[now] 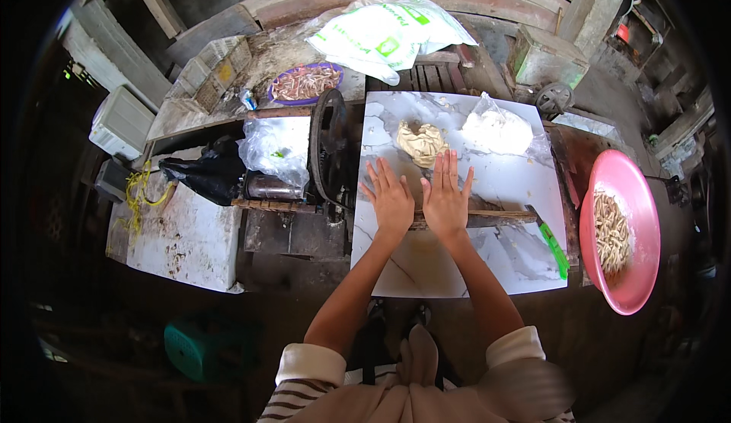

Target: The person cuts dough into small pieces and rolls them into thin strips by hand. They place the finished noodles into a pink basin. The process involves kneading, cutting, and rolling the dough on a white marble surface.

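Note:
My left hand (391, 204) and my right hand (446, 201) are held side by side, palms down, fingers stretched and spread, with nothing in them. A long wooden stick (495, 216) lies crosswise beneath them on the white marbled tabletop (502, 259); whether my palms touch it I cannot tell. Just beyond my fingertips sits a lump of beige dough (422, 144). To its right is a clear plastic bag of white powder (498, 129). A green-handled knife (553, 248) rests near the right edge, its blade end by the stick's tip.
A pink basin (644, 225) holding pale strips (611, 233) stands at right. On the left is a roller machine with a wheel (329, 149) and plastic sheet. Behind are a purple tray (305, 83) of reddish strips and white-green sacks (388, 35). A green stool (186, 351) is lower left.

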Demonstrator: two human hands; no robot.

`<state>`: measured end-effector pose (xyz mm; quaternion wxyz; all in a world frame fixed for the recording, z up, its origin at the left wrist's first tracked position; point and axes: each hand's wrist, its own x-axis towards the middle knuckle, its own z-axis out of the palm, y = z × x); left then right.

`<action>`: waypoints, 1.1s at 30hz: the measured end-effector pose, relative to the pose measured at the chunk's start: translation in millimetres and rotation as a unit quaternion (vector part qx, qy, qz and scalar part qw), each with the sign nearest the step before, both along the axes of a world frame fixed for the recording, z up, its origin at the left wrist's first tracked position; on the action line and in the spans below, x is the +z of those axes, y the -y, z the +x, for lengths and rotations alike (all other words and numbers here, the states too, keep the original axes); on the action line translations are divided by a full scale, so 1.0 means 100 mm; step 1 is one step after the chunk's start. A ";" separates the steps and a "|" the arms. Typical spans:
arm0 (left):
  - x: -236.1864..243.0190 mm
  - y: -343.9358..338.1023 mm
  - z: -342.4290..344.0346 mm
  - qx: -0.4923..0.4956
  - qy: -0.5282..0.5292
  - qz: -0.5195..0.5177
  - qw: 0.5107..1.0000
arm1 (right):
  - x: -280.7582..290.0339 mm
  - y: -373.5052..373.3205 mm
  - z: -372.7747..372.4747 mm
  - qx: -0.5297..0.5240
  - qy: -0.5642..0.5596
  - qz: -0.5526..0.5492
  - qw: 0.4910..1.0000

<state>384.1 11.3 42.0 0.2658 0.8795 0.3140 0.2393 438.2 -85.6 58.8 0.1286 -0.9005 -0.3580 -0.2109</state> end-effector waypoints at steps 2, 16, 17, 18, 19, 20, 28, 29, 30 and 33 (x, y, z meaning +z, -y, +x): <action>-0.02 -0.03 0.01 -0.004 -0.004 0.022 1.000 | 0.00 -0.04 0.03 -0.010 0.000 -0.006 1.000; 0.08 0.09 -0.08 -0.042 0.026 0.068 0.996 | 0.04 0.10 -0.13 -0.023 -0.005 -0.005 1.000; 0.11 0.04 0.03 -0.035 0.027 0.069 0.997 | 0.07 0.03 -0.02 -0.030 0.001 0.002 1.000; 0.13 0.02 0.10 -0.030 0.021 0.083 0.996 | 0.10 -0.02 0.06 -0.038 0.008 0.008 0.999; 0.13 0.02 0.17 -0.023 0.013 0.096 0.995 | 0.09 -0.03 0.12 -0.036 0.001 0.020 0.999; 0.13 0.01 0.19 -0.017 0.006 0.109 0.994 | 0.08 -0.03 0.10 -0.034 -0.005 0.020 0.999; -0.05 0.37 -0.48 -0.054 0.027 0.066 0.996 | -0.07 0.40 -0.53 0.000 -0.045 -0.018 0.999; -0.05 0.39 -0.50 -0.058 0.023 0.069 0.996 | -0.08 0.42 -0.56 0.000 -0.037 -0.019 0.999; -0.06 0.39 -0.51 -0.061 0.017 0.072 0.995 | -0.09 0.41 -0.52 0.000 -0.038 -0.018 0.999; -0.01 0.23 -0.27 -0.056 0.030 0.070 0.996 | -0.03 0.25 -0.30 0.002 -0.035 -0.005 0.999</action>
